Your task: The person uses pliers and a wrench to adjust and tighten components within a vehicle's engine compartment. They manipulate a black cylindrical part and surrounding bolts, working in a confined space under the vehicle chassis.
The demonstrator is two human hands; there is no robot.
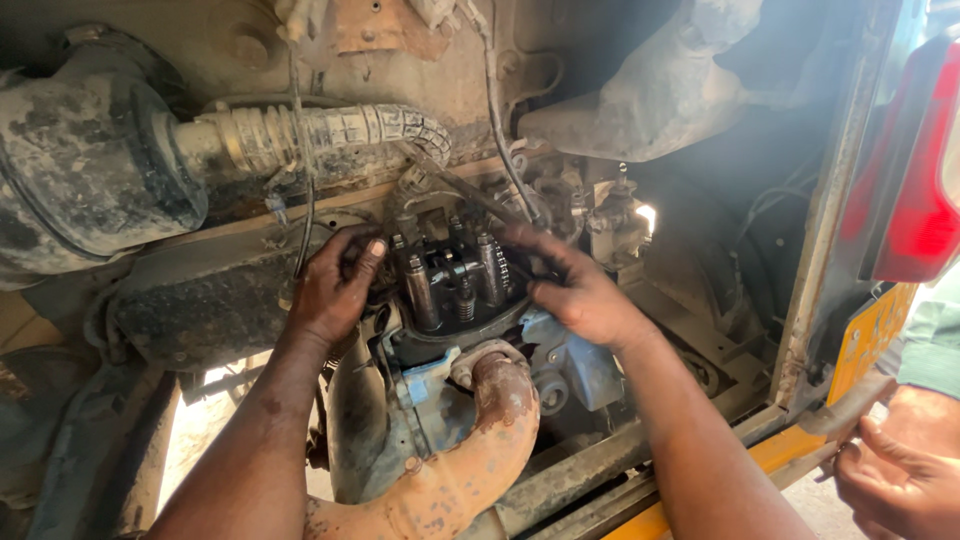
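Rusty exhaust pipe (480, 450) below; left hand (335, 285) and right hand (580, 290), fingers curled, grip exposed cylinder head (455, 285); even, level pressure advisable.

Both hands grip an exposed engine head (455, 285) — the left hand (335, 285) on its left edge, the right hand (580, 290) on its right edge, valve springs (465, 295) upright between them. A rusty exhaust pipe (480, 440) curves below; a ribbed hose (330, 130) runs above. Another person's hand (895, 485) rests at the lower right.
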